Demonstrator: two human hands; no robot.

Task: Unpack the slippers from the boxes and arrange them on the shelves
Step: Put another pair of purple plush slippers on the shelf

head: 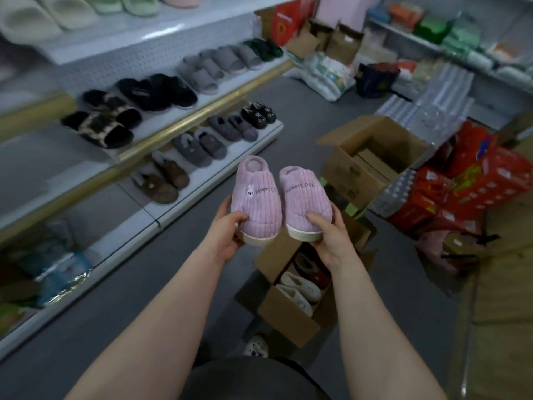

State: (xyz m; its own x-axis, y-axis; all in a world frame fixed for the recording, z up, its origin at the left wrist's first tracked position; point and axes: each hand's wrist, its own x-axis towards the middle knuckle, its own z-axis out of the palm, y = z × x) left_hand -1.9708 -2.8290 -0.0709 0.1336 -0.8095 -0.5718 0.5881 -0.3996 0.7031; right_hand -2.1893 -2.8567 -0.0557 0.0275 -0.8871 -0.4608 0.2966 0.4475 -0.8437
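Hands (227, 235) hold pink slippers (256, 197) above box (288, 319) containing cream slippers (300, 290).

2 purple slippers (256, 197); 4 bottom-shelf pairs (199, 147) (brown, two grey, black).

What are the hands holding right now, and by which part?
The left hand grips one purple slipper by its toe end, the right hand the other purple slipper likewise, thumbs on top.

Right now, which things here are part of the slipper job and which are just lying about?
Job: pink slippers, one each in left hand and right hand; slipper box; shelves.
Lying about: red packs; bottles; dark bag.
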